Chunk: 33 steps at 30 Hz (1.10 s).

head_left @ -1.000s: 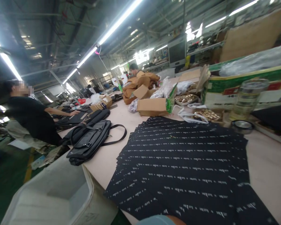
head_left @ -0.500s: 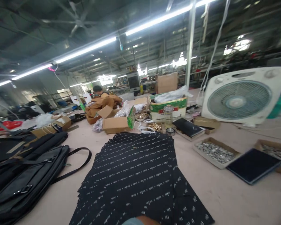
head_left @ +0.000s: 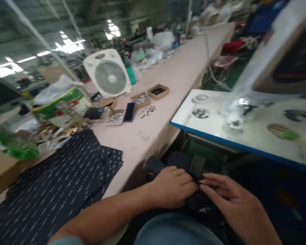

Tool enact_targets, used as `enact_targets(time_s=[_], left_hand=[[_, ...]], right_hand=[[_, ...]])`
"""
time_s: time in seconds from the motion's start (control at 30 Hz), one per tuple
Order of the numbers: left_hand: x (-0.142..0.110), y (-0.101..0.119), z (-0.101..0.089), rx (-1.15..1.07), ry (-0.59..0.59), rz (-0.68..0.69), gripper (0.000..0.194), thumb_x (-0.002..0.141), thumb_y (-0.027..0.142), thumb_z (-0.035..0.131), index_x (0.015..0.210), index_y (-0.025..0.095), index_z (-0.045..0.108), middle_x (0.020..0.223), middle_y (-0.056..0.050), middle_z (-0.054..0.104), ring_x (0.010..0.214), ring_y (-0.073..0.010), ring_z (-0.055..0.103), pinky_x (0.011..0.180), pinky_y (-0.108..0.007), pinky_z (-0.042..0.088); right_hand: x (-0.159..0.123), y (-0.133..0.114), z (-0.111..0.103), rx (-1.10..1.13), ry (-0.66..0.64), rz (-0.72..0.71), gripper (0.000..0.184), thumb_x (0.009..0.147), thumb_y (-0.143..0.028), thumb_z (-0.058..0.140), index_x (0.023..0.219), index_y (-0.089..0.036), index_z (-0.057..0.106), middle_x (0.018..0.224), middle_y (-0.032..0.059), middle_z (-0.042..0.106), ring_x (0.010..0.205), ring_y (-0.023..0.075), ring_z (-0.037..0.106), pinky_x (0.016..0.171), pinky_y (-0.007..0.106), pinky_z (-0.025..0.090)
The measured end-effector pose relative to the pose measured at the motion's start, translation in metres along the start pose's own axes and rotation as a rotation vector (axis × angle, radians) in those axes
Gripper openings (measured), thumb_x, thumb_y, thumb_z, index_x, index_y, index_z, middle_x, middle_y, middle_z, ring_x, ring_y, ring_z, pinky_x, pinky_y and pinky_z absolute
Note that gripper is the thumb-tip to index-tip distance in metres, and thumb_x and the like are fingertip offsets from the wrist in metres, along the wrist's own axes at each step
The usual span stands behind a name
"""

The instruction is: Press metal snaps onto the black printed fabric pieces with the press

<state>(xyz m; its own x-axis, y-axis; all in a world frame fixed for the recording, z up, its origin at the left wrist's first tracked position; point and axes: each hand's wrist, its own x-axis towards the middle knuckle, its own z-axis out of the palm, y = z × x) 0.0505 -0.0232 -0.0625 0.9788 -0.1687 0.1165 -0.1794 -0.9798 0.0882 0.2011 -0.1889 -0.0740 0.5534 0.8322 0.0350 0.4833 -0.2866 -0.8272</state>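
Note:
Low in front of my lap, beside the table edge, my left hand (head_left: pixel 174 188) is closed over a black fabric piece (head_left: pixel 191 200) with small white marks. My right hand (head_left: pixel 233 202) pinches at the right edge of this dark material, thumb against fingertips. Blur and shadow hide the exact shape of what lies between the hands. Dark padded shapes (head_left: pixel 177 160) show just beyond my left knuckles. Left of my forearm, a stack of dark printed fabric sheets (head_left: pixel 58 177) lies fanned on the table.
A pink-covered table (head_left: pixel 153 124) runs away to the upper right. On it stand a white box fan (head_left: pixel 111 76), small trays of metal parts (head_left: pixel 116 117), a dark flat case (head_left: pixel 130 112) and cartons. At right is a white sewing-machine table (head_left: pixel 209 127) with a blue edge.
My view has swung right and down, from the fabric stack toward the sewing-machine table. Both hands now show, closed at dark material in front of my lap; earlier only a bit of arm showed.

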Motion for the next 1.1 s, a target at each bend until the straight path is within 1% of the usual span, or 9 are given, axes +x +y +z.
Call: enact_targets(time_s=[0.07, 0.13, 0.23, 0.33, 0.4, 0.53, 0.67, 0.87, 1.1], left_hand=[[-0.002, 0.002, 0.001, 0.010, 0.134, 0.049, 0.024, 0.091, 0.024, 0.050, 0.113, 0.018, 0.058, 0.101, -0.005, 0.069, 0.086, -0.0203, 0.058, 0.068, -0.037, 0.040], [-0.002, 0.008, -0.001, -0.008, 0.224, 0.091, 0.024, 0.090, 0.020, 0.049, 0.112, 0.018, 0.058, 0.099, -0.004, 0.070, 0.082, -0.0188, 0.058, 0.067, -0.036, 0.039], [0.000, 0.018, -0.005, -0.014, 0.271, 0.121, 0.021, 0.091, 0.020, 0.050, 0.110, 0.018, 0.060, 0.096, -0.004, 0.071, 0.080, -0.0171, 0.058, 0.068, -0.036, 0.038], [0.004, 0.024, -0.008, -0.014, 0.313, 0.132, 0.016, 0.093, 0.019, 0.050, 0.104, 0.019, 0.062, 0.093, -0.003, 0.072, 0.078, -0.0157, 0.058, 0.068, -0.035, 0.038], [0.007, 0.025, -0.010, -0.033, 0.342, 0.142, 0.014, 0.094, 0.018, 0.050, 0.101, 0.018, 0.062, 0.093, -0.002, 0.072, 0.077, -0.0154, 0.058, 0.068, -0.034, 0.039], [0.008, 0.026, -0.011, -0.050, 0.349, 0.145, 0.013, 0.095, 0.017, 0.051, 0.100, 0.018, 0.062, 0.092, -0.002, 0.072, 0.078, -0.0153, 0.059, 0.068, -0.034, 0.040], [0.007, 0.026, -0.008, -0.052, 0.361, 0.148, 0.016, 0.098, 0.020, 0.047, 0.101, 0.017, 0.063, 0.090, -0.003, 0.072, 0.078, -0.0152, 0.060, 0.068, -0.034, 0.040], [0.004, 0.020, -0.005, -0.073, 0.370, 0.134, 0.012, 0.095, 0.021, 0.053, 0.101, 0.017, 0.063, 0.091, -0.003, 0.072, 0.077, -0.0164, 0.059, 0.066, -0.035, 0.038], [0.003, 0.013, 0.002, -0.138, 0.341, 0.076, 0.014, 0.090, 0.018, 0.056, 0.102, 0.019, 0.062, 0.092, -0.002, 0.072, 0.078, -0.0157, 0.060, 0.066, -0.035, 0.038]], right_hand=[[-0.017, -0.004, -0.008, 0.056, 0.056, 0.064, 0.029, 0.088, -0.046, 0.069, 0.107, -0.024, 0.072, 0.089, 0.0032, 0.078, 0.067, 0.0215, 0.072, 0.066, 0.032, 0.060], [-0.026, -0.011, -0.012, 0.086, 0.098, 0.060, 0.024, 0.087, -0.041, 0.069, 0.104, -0.025, 0.073, 0.085, 0.0021, 0.078, 0.063, 0.0200, 0.070, 0.066, 0.032, 0.060], [-0.035, -0.017, -0.016, 0.112, 0.131, 0.033, 0.021, 0.087, -0.038, 0.067, 0.103, -0.026, 0.074, 0.085, 0.0016, 0.078, 0.062, 0.0194, 0.070, 0.065, 0.031, 0.059], [-0.042, -0.016, -0.019, 0.157, 0.127, 0.022, 0.021, 0.089, -0.034, 0.064, 0.107, -0.027, 0.073, 0.088, 0.0011, 0.079, 0.066, 0.0190, 0.072, 0.063, 0.029, 0.059], [-0.045, -0.014, -0.021, 0.167, 0.128, 0.021, 0.023, 0.089, -0.031, 0.064, 0.110, -0.027, 0.072, 0.091, 0.0007, 0.079, 0.070, 0.0188, 0.073, 0.065, 0.028, 0.060], [-0.046, -0.009, -0.019, 0.128, 0.116, 0.003, 0.026, 0.090, -0.029, 0.064, 0.115, -0.027, 0.070, 0.092, 0.0007, 0.079, 0.071, 0.0184, 0.073, 0.065, 0.027, 0.061], [-0.041, -0.004, -0.014, 0.090, 0.109, -0.077, 0.029, 0.091, -0.027, 0.062, 0.119, -0.027, 0.069, 0.093, -0.0002, 0.080, 0.071, 0.0175, 0.074, 0.063, 0.026, 0.061], [-0.034, -0.001, -0.008, 0.006, 0.106, -0.191, 0.029, 0.093, -0.020, 0.059, 0.121, -0.025, 0.068, 0.094, -0.0029, 0.080, 0.076, 0.0146, 0.076, 0.072, 0.023, 0.062], [-0.030, 0.000, -0.006, -0.150, 0.084, -0.333, 0.029, 0.097, -0.017, 0.054, 0.123, -0.021, 0.068, 0.103, 0.0009, 0.080, 0.082, 0.0158, 0.077, 0.075, 0.024, 0.063]])
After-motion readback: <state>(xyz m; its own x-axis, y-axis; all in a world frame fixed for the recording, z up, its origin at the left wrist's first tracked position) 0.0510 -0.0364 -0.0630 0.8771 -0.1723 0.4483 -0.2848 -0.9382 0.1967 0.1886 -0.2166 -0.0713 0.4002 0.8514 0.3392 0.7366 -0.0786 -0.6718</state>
